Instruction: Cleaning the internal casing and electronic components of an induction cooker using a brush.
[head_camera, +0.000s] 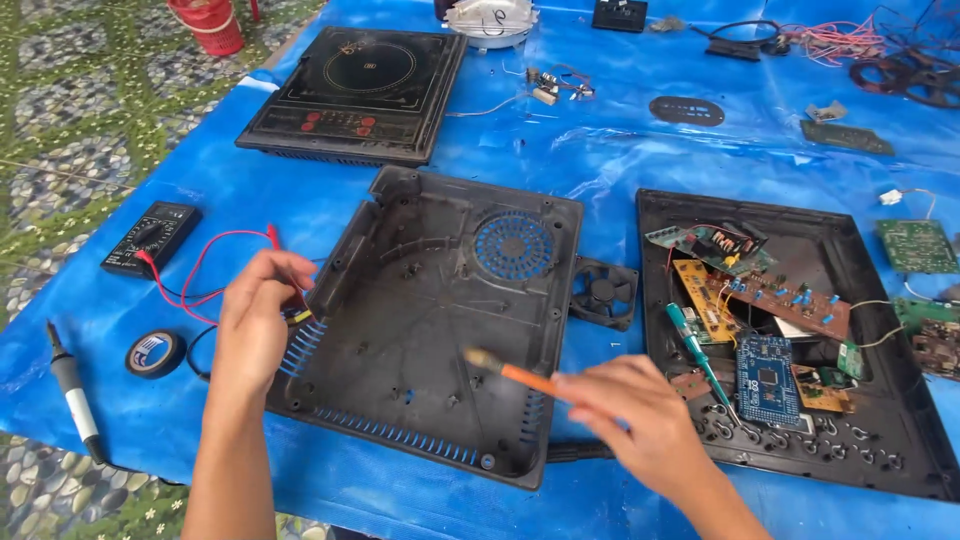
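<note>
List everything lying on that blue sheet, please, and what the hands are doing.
Empty cooker shell: one, black, centre.
Paintbrush: one, orange handle, over the shell.
Second shell: one, black, right, holding circuit boards and a green screwdriver.
Fan: one, black, between shells.
Induction cooker: one, black, top.
Multimeter: one, black, red leads, left.
Tape roll: one, black, left.
Soldering iron: one, far left.
Left hand: on shell's edge.
Right hand: holding the brush.
</note>
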